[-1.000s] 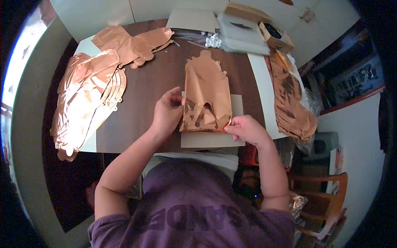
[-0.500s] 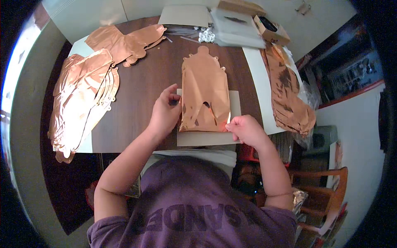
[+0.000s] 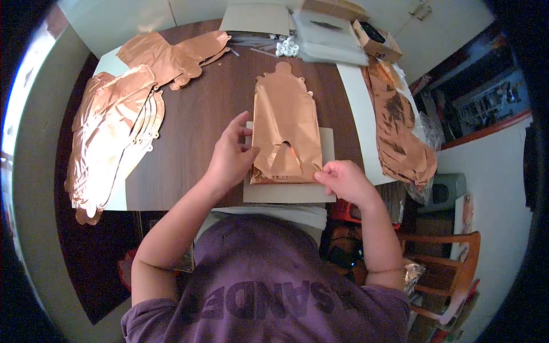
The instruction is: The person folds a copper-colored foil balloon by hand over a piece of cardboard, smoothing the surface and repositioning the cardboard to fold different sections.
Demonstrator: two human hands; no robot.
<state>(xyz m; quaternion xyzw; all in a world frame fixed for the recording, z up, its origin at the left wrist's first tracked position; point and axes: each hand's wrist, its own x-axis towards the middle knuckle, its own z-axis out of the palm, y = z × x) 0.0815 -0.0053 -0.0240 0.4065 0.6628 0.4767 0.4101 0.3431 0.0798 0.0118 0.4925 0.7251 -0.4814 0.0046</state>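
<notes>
A shiny copper-coloured foil piece point(image 3: 284, 120) lies flat near the middle of the brown table, with its narrow rounded end pointing away from me. Under its lower part is a pale card point(image 3: 286, 193). My left hand point(image 3: 231, 151) is at the foil's left edge, fingers apart, with the thumb touching or very near it. At the lower right corner, my right hand point(image 3: 343, 182) pinches the foil between thumb and fingers.
More copper foil pieces point(image 3: 108, 131) lie at the left, others point(image 3: 171, 57) at the back left. A foil stack point(image 3: 400, 126) rests at the right edge. Small white rings point(image 3: 287, 47), clear plastic sheets point(image 3: 329, 40) and an open box point(image 3: 376, 41) stand at the back.
The foil's lower part has flattened and shifted slightly right. My left thumb has moved onto or close to its left edge. My right hand has moved slightly right with the corner.
</notes>
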